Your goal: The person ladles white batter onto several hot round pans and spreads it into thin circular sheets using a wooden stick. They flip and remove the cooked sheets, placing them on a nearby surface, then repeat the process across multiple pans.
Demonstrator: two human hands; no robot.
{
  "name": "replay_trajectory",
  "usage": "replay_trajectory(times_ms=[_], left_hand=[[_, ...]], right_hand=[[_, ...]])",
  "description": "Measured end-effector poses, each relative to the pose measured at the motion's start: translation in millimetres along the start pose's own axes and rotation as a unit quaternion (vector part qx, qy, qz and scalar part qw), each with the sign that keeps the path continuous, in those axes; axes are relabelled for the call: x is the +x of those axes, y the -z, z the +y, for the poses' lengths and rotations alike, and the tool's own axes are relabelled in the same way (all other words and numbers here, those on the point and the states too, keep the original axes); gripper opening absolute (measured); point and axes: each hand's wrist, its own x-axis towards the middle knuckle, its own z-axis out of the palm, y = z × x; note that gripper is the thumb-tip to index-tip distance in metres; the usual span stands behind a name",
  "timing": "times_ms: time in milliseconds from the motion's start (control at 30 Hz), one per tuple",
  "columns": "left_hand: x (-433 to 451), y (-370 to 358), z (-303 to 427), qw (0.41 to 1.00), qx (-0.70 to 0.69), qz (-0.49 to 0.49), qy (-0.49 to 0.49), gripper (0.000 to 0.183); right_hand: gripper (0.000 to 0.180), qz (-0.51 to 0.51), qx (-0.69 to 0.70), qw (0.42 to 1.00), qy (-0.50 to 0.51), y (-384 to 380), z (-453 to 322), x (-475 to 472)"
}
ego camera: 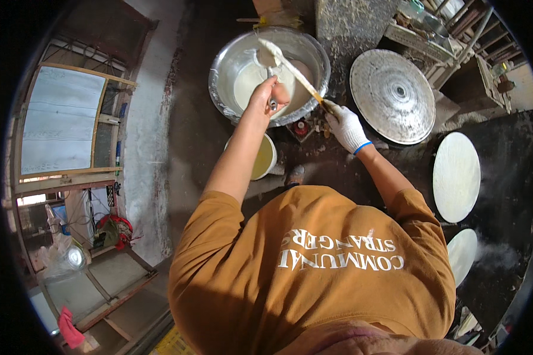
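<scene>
A large metal basin [222, 95] with pale batter [248, 82] in it lies before me. My bare left hand [271, 95] is closed around the metal handle of a ladle [266, 57], whose bowl is over the batter. In a white knit glove with a blue cuff, my right hand [344, 126] grips a wooden stick [300, 76] coated with batter towards its far end. The stick crosses over the basin, its coated end beside the ladle's bowl. To the right of the basin is a round metal griddle plate [393, 95], its surface streaked pale.
Below the basin stands a white bucket [274, 155] of yellowish liquid, partly behind my left forearm. Two thin round pale sheets, one [457, 177] whole in view and another [462, 257] partly hidden, lie on a dark surface at the right. A wooden rack [419, 42] holds jars.
</scene>
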Motion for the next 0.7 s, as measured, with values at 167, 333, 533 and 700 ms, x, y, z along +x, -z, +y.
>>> replay_trajectory(times_ms=[167, 333, 533, 700], left_hand=[[36, 22, -45, 0.923, -0.338, -0.119, 0.139, 0.037], [9, 12, -53, 0.97, -0.153, -0.186, -0.025, 0.044], [-77, -55, -21, 0.909, 0.312, -0.148, -0.234, 0.01], [-102, -124, -21, 0.814, 0.461, -0.207, -0.287, 0.01]], right_hand=[[0.034, -0.115, 0.108, 0.975, -0.157, -8, 3, -56], [0.033, -0.108, 0.165, 0.964, -0.179, 45, 13, -146], [0.04, 0.176, 0.101, 0.942, -0.268, 79, 31, -241], [0.048, 0.435, 0.222, 0.818, -0.303, 92, 37, -268]])
